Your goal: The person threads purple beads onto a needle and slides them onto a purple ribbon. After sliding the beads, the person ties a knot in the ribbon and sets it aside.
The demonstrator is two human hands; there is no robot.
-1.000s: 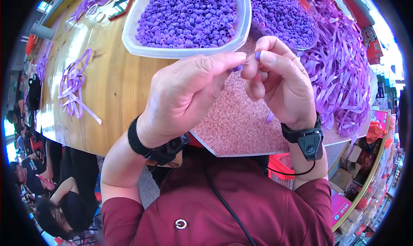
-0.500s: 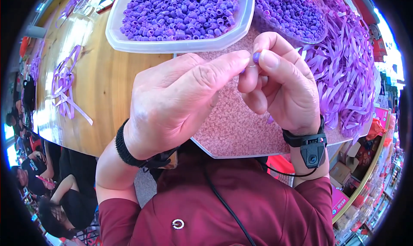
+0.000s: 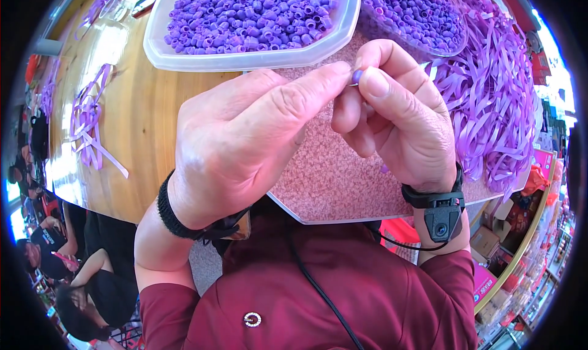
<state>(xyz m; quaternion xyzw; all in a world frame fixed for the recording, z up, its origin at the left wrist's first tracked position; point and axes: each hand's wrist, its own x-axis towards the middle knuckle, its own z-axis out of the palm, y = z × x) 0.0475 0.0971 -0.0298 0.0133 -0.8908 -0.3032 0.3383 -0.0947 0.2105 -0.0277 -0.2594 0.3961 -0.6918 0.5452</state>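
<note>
Both my hands meet above a pink patterned board, just in front of a clear tub (image 3: pixel 245 62) heaped with small purple plastic caps. Between the thumb and forefinger of my right hand (image 3: pixel 407 105) is a small purple cap (image 3: pixel 356 75), its other fingers curled below. The fingertips of my left hand (image 3: pixel 245 129) are pressed together against it from the other side. A thin shiny bit, perhaps wire or a pin, shows under the purple cap. What my left fingers grip is hidden behind the hand.
Beside the tub is a second clear container (image 3: pixel 422 19) of purple caps. A large heap of purple ribbons (image 3: pixel 490 105) covers the board's right side. Several more ribbons (image 3: pixel 89 123) lie on the wooden table (image 3: pixel 135 142). Other people (image 3: pixel 92 282) sit at lower left.
My left hand is slightly further left in the picture, as is the tub. My right fingertips have shifted a little up and left, still pinching the purple cap.
</note>
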